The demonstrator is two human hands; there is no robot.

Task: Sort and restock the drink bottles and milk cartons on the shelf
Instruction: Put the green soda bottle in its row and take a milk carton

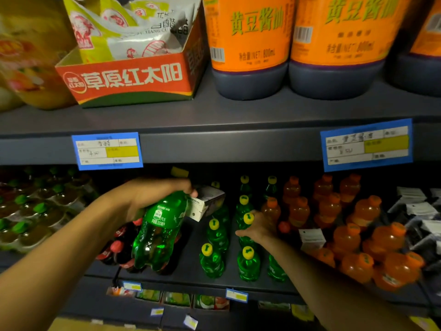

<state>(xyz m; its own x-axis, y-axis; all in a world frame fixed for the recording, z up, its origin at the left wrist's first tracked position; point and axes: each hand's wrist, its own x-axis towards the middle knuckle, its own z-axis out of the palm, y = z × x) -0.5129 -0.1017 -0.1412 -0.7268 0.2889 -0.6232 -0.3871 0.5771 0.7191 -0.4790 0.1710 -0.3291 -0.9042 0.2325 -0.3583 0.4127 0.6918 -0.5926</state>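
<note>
The left hand (152,194) grips a green plastic soda bottle (157,232) by its neck, apparently with a small white carton (206,203), above the grey shelf (186,266). The right hand (259,226) clasps a shelved yellow-capped green bottle (247,220), likely straightening its row.

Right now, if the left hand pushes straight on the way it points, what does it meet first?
Probably the small white carton lying just past the left hand, which grips a green soda bottle; depth is unclear.
</note>
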